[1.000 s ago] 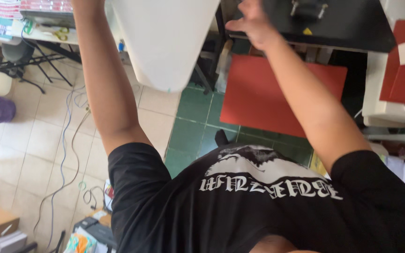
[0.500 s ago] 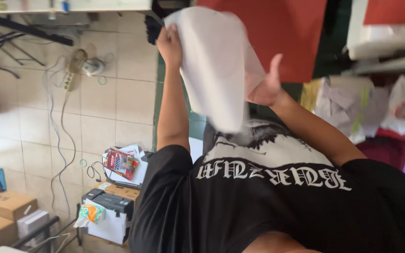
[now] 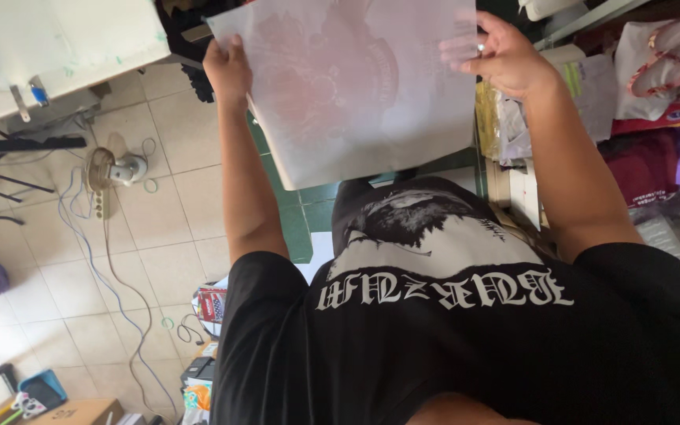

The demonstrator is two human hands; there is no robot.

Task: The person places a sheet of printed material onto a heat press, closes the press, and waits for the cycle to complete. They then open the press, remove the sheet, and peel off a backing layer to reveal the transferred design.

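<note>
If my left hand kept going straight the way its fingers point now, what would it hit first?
Probably the white table just beyond the left hand, which holds the translucent printed sheet by its edge. Depth is unclear, so the hand might pass beside the table.

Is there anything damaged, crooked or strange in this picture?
Nothing looks damaged. The translucent sheet is held flat between the left hand and right hand, only slightly tilted. Loose cables lie tangled on the tiled floor.

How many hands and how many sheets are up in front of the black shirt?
Hands: 2, left hand and right hand
Translucent sheet: 1, held by both
Total: 3
</note>
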